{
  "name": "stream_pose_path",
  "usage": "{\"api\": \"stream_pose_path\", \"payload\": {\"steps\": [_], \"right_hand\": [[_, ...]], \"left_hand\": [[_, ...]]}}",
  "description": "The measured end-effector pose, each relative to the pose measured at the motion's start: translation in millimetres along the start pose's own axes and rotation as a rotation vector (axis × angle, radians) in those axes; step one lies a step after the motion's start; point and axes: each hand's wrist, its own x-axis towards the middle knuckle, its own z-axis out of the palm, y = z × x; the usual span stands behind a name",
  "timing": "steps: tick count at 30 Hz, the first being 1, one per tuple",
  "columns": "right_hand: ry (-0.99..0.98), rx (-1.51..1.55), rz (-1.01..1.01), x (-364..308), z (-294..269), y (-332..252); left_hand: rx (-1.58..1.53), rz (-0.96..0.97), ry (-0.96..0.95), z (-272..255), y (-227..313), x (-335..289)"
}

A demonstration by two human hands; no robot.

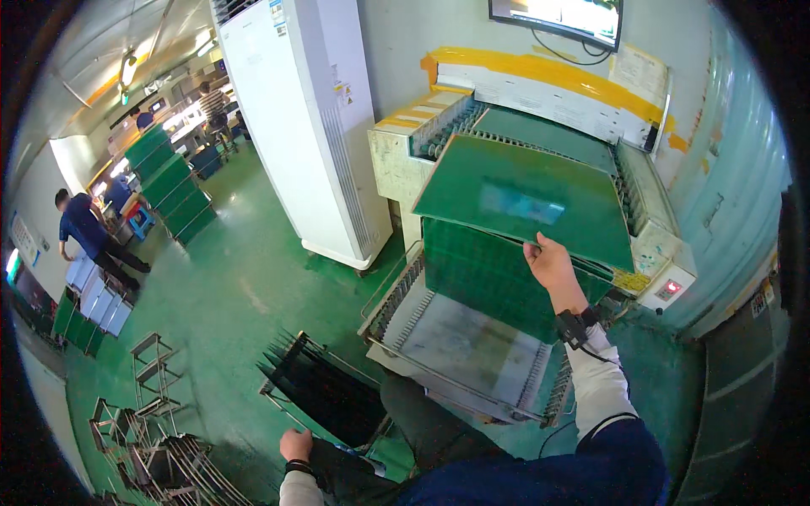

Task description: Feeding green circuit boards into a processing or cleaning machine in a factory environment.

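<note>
A large green panel lies tilted across the roller machine, its front edge jutting toward me. My right hand grips that front edge between thumb and fingers, right of its middle. Below it, more green panels stand upright in a wire-sided rack with a pale base; how many is hidden. Further back, another green panel rests on the rollers. My left hand is a closed fist beside my leg, with nothing showing in it, near a small rack of black sheets.
A tall white cabinet unit stands left of the machine. Metal frames fill the lower left floor. Stacked green panels stand farther off. A person bends over light-coloured panels; others work at back benches. A screen hangs above.
</note>
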Motion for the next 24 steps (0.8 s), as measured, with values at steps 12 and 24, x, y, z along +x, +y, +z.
{"api": "stream_pose_path", "payload": {"steps": [12, 24], "right_hand": [[0.05, -0.054, -0.07, 18.6, 7.9, -3.6], [0.011, -0.041, -0.035, 31.8, 9.5, -9.0]], "left_hand": [[0.015, -0.011, -0.007, 8.0, -5.5, 5.9], [0.016, -0.014, -0.026, 5.5, -9.6, 6.9]]}}
